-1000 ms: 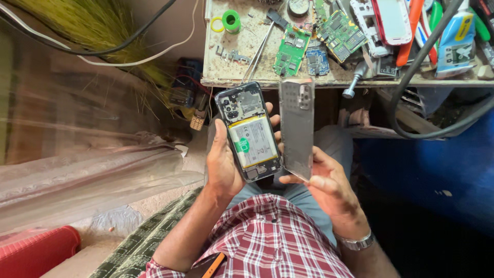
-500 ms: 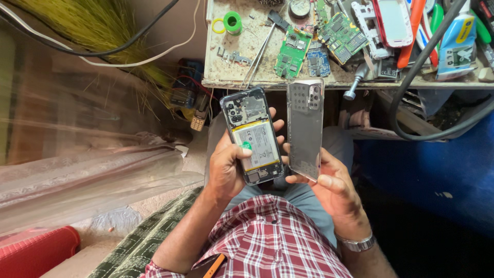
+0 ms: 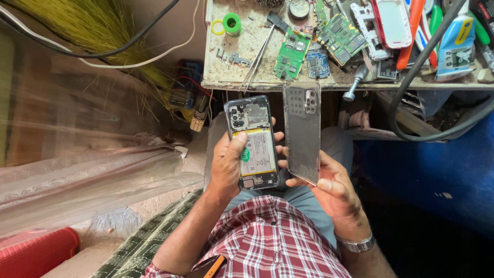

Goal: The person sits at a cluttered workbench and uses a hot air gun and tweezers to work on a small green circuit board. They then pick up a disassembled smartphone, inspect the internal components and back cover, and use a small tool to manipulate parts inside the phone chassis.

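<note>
My left hand (image 3: 226,167) holds an opened smartphone (image 3: 253,141), back side up, its pale battery and black inner frame showing. The thumb lies across the battery. My right hand (image 3: 329,188) holds the phone's detached grey back cover (image 3: 302,131) by its lower end, upright and just to the right of the phone. Both items hover above my lap, in front of the workbench edge. A metal watch (image 3: 357,243) is on my right wrist.
The worn workbench (image 3: 231,80) at the top carries green circuit boards (image 3: 290,54), tweezers (image 3: 257,54), a green tape roll (image 3: 232,23), a white phone shell (image 3: 391,23) and tools. A thick black cable (image 3: 411,72) loops at right. Clear plastic sheeting (image 3: 77,175) lies left.
Both hands have risen slightly toward the bench. The back cover now stands a little closer beside the open phone. Grips are unchanged.
</note>
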